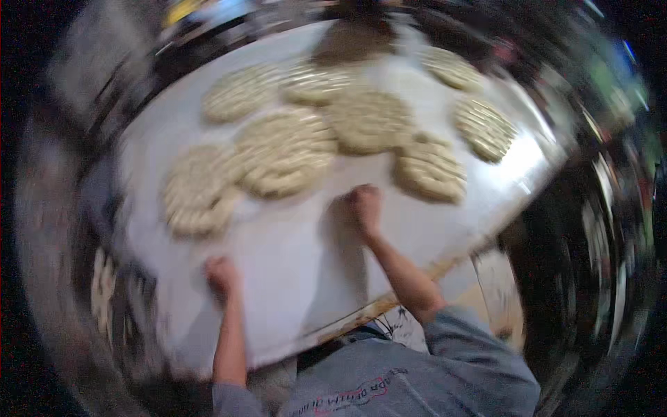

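Note:
Both of my hands are over a white tabletop [278, 278], somewhat smeared by motion. My left hand [222, 274] is closed in a fist low on the left side, just below a ridged flat round of pale dough [200, 189]. Farther in and more central, my right hand [365, 206] is also curled into a fist. It is closest to a smaller dough round [432, 169] on its right and a wide one [368, 121] beyond it. Neither fist shows anything sticking out. Another large dough round [286, 151] lies between the two hands, farther off.
More ridged dough rounds lie toward the far side, including one at the far left [240, 93] and one at the right [484, 128]. A dark shadow [354, 42] falls on the far edge. The table's worn near edge [379, 306] runs close to my body.

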